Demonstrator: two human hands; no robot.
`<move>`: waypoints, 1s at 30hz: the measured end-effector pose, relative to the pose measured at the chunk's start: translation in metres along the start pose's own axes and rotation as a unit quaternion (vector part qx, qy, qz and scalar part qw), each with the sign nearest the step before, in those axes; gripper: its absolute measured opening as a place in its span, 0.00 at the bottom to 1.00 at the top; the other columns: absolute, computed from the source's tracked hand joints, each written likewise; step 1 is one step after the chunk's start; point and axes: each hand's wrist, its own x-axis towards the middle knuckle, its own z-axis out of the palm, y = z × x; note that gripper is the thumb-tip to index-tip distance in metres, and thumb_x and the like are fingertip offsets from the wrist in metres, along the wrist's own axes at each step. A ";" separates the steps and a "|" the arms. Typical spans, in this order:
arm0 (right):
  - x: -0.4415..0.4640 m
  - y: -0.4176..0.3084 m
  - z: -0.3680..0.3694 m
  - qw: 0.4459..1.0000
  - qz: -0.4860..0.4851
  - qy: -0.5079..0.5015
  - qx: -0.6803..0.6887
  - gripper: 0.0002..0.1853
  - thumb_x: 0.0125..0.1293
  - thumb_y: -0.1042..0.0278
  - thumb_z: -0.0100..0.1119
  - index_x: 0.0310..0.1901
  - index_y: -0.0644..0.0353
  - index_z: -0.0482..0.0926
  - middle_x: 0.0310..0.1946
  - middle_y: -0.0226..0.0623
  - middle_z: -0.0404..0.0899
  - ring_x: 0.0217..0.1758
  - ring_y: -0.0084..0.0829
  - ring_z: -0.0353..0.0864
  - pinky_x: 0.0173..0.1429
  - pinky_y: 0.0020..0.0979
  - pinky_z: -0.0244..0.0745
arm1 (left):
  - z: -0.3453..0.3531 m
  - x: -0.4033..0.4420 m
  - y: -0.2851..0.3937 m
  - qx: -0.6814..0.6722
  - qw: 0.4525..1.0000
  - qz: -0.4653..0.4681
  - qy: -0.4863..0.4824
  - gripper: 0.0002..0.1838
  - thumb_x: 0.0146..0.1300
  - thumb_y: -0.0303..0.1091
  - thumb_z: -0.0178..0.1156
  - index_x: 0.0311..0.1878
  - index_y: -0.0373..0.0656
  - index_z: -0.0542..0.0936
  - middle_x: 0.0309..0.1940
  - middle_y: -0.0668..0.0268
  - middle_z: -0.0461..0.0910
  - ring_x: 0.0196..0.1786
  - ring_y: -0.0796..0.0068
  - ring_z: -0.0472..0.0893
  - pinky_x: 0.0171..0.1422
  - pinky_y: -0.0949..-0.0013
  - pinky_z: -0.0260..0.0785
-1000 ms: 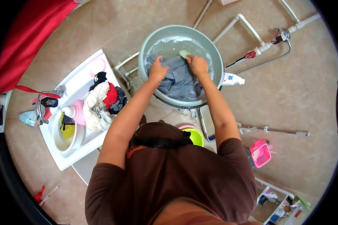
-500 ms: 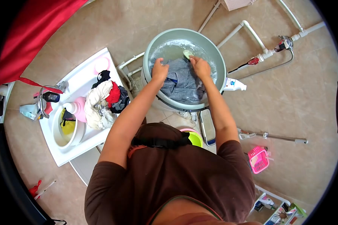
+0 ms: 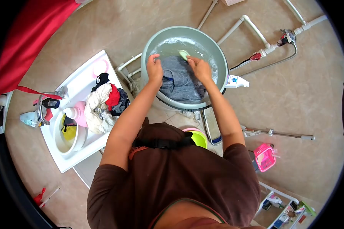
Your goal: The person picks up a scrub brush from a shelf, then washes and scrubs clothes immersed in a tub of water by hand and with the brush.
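In the head view a grey-green tub (image 3: 222,57) holds cloudy, foamy water and a wet grey-blue garment (image 3: 179,78). My right hand (image 3: 200,68) grips a pale green oval bar of soap (image 3: 184,55) above the garment's far edge. Beside the garment's left edge is my left hand (image 3: 154,70), its fingers bent and a gap showing between thumb and forefinger. Nothing is visible in that hand, though its palm side is hidden.
A white sink (image 3: 65,166) at left contains a heap of clothes (image 3: 99,103), a pink bottle (image 3: 78,112) and a white bucket (image 3: 80,141). By the tub's right rim is a white bottle (image 3: 236,81). Pipes (image 3: 256,32) run along the wall; a lime-green basin (image 3: 198,139) sits below.
My left hand has shifted left and away from me, its fingers spreading a little. My right hand moved slightly left with the soap. The whole view has shifted a bit.
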 end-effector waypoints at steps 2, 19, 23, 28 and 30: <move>-0.036 -0.033 -0.006 0.999 -0.043 -0.031 0.011 0.16 0.68 0.46 0.50 0.51 0.37 0.82 0.39 0.46 0.83 0.40 0.50 0.82 0.46 0.45 0.76 | 0.001 -0.004 0.002 -0.025 0.999 0.028 0.013 0.13 0.62 0.22 0.47 0.48 0.38 0.76 0.26 0.73 0.68 0.25 0.87 0.63 0.28 0.77 0.53; -0.047 -0.027 0.019 0.985 -0.100 -0.022 -0.136 0.15 0.68 0.48 0.49 0.48 0.38 0.83 0.31 0.43 0.84 0.36 0.47 0.83 0.40 0.45 0.77 | -0.005 -0.017 0.011 -0.011 0.998 0.039 -0.055 0.10 0.59 0.25 0.53 0.44 0.39 0.78 0.27 0.67 0.76 0.24 0.81 0.69 0.28 0.72 0.61; 0.003 0.040 0.024 0.986 -0.004 -0.038 -0.161 0.17 0.68 0.46 0.49 0.51 0.38 0.82 0.37 0.48 0.83 0.42 0.49 0.83 0.46 0.45 0.77 | -0.005 -0.032 0.015 0.143 0.965 0.178 -0.132 0.13 0.56 0.26 0.54 0.45 0.40 0.78 0.33 0.62 0.79 0.31 0.69 0.78 0.35 0.66 0.68; 0.024 0.049 0.022 0.995 0.095 0.004 -0.042 0.30 0.62 0.38 0.54 0.60 0.49 0.75 0.47 0.56 0.80 0.53 0.51 0.79 0.55 0.45 0.72 | -0.012 -0.055 0.028 0.397 0.814 0.284 -0.314 0.16 0.55 0.26 0.55 0.49 0.44 0.78 0.49 0.58 0.76 0.49 0.55 0.79 0.51 0.59 0.73; 0.016 0.027 0.019 0.998 0.047 0.019 0.048 0.38 0.57 0.34 0.58 0.62 0.56 0.72 0.47 0.57 0.80 0.54 0.52 0.79 0.56 0.45 0.72 | -0.014 -0.064 0.024 0.423 0.760 0.347 -0.350 0.15 0.54 0.25 0.55 0.46 0.43 0.80 0.46 0.61 0.78 0.45 0.57 0.80 0.48 0.58 0.74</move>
